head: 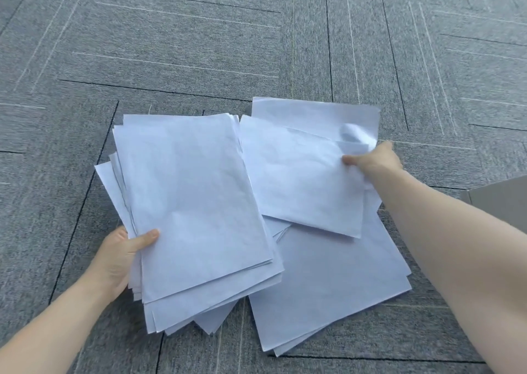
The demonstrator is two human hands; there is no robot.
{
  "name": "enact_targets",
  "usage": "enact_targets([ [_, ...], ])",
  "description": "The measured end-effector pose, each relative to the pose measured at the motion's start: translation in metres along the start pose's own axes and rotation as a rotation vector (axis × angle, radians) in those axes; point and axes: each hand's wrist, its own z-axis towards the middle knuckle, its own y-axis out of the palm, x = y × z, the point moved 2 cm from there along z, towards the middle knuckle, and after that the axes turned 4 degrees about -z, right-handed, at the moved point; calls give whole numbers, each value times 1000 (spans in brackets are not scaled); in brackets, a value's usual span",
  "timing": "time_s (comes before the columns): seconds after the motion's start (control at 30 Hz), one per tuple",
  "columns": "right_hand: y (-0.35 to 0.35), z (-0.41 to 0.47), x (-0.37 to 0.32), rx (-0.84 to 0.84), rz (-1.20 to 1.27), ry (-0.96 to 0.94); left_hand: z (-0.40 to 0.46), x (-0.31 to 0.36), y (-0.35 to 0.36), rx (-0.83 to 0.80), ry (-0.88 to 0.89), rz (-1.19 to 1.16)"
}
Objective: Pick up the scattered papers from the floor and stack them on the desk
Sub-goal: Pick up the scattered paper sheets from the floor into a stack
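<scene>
My left hand grips a thick, uneven stack of white papers by its lower left edge, thumb on top. My right hand pinches the right edge of a single white sheet, which is crumpled at the grip and lifted over other sheets. Under and beyond it lie more white papers on the floor, including one at the back. No desk is in view.
Grey carpet tiles with thin dark and light lines cover the floor all around. A flat grey-beige corner of some object juts in at the right edge, close to my right forearm.
</scene>
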Motion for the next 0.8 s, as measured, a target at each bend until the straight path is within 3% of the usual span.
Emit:
enact_targets([
  [0.27,13,-18,-12,-27,90,-130,-1,1,1,-16,10,0],
  [0.47,21,-23,-22,-116,-43,-224,-3,2,-1,-24,13,-17],
  [0.63,22,-28,-30,-2,-246,-287,-1,-1,-5,-21,7,-32],
  [0.8,22,-25,-38,48,-288,-217,2,-3,-8,-18,-2,-37],
])
